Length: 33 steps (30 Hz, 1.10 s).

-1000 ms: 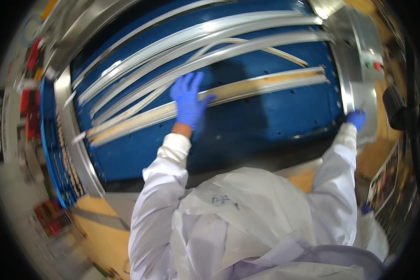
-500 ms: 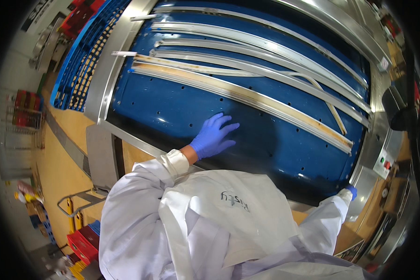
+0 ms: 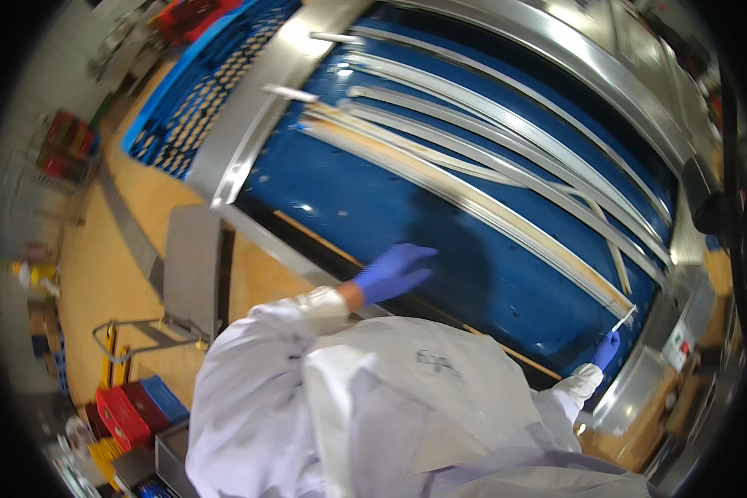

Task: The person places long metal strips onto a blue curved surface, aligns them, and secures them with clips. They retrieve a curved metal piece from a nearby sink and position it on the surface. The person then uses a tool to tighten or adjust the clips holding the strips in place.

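Observation:
In front of me lies a dark blue panel (image 3: 340, 191) in a steel frame. My left hand (image 3: 394, 272), in a blue glove, is over its near part, fingers stretched out and holding nothing. At the right end of the panel my gloved right hand (image 3: 607, 350) is closed on a thin white rod (image 3: 624, 319). The rod's far tip meets the end of the nearest long strip (image 3: 473, 207), which is pale with brownish stains; whether they are joined I cannot tell. Beyond lie several long grey metal strips (image 3: 465, 129) and a bent cream strip (image 3: 610, 249).
The steel frame (image 3: 241, 153) borders the panel. Two white pegs, one a near peg (image 3: 290, 93), jut over its left side. A blue plastic pallet (image 3: 162, 124) stands to the left. A control box with buttons (image 3: 681, 344) is at right, and red crates (image 3: 124, 415) are at lower left.
My right hand has moved from the frame's edge to the strip's end and now shows a white rod. The view has turned slightly; my left hand stays over the panel's near part.

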Each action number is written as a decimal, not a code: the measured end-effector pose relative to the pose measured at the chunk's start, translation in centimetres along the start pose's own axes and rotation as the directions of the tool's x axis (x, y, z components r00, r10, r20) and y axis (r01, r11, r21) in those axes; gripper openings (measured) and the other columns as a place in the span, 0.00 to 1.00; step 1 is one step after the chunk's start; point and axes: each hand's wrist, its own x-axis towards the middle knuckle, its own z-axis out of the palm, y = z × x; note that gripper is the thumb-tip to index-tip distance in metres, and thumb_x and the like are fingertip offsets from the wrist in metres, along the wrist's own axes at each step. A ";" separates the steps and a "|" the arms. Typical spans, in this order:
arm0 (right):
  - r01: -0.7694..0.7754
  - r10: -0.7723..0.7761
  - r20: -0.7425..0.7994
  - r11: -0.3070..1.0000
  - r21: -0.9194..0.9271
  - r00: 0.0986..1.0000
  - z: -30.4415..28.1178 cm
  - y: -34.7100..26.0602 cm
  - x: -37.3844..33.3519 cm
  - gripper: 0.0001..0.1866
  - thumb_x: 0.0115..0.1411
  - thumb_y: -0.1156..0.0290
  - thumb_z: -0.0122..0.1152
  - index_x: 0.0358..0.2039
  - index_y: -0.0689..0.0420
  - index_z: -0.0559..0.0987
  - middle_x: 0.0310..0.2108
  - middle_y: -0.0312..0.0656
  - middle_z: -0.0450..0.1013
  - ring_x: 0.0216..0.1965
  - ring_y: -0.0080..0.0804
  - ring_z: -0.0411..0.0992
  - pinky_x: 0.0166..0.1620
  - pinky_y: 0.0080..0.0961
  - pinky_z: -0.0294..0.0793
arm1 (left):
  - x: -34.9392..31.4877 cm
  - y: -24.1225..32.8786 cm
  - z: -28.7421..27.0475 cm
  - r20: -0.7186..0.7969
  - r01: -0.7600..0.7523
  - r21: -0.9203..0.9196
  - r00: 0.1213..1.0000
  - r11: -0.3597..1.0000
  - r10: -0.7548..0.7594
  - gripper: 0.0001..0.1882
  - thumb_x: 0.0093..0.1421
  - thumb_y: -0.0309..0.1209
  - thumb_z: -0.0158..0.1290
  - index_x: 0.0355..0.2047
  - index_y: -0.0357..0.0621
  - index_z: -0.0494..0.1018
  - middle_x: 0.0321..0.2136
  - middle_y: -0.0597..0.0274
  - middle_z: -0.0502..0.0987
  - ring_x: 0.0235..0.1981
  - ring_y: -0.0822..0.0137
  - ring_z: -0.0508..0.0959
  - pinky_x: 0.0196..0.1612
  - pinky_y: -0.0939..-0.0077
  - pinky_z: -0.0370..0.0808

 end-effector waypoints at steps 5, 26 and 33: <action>-0.113 0.027 0.584 0.987 0.112 0.811 30.7 -10.4 -16.3 0.08 0.67 0.72 0.54 0.46 0.54 0.74 0.30 0.31 0.70 0.27 0.16 0.65 0.30 0.15 0.66 | 3.4 -3.9 1.5 -0.029 0.029 -0.643 0.998 0.766 -0.062 0.28 0.67 0.38 0.49 0.64 0.42 0.58 0.53 0.49 0.69 0.56 0.58 0.69 0.62 0.64 0.65; 0.928 -0.446 0.887 0.368 0.058 0.121 75.6 -12.6 -32.2 0.22 0.52 0.70 0.65 0.49 0.53 0.75 0.52 0.45 0.68 0.58 0.48 0.63 0.60 0.39 0.63 | -0.7 -28.6 -27.1 -0.351 0.252 -0.271 0.873 0.929 -0.339 0.20 0.70 0.40 0.41 0.61 0.59 0.64 0.35 0.55 0.76 0.26 0.63 0.74 0.34 0.69 0.74; 0.970 -0.323 0.944 0.242 0.010 0.071 80.4 -9.3 -29.4 0.26 0.57 0.62 0.62 0.57 0.44 0.71 0.58 0.37 0.66 0.60 0.44 0.61 0.64 0.41 0.58 | 6.4 -28.8 -28.1 -0.359 0.243 0.479 0.931 0.843 -0.065 0.15 0.64 0.35 0.47 0.48 0.63 0.78 0.27 0.56 0.77 0.27 0.53 0.77 0.30 0.59 0.74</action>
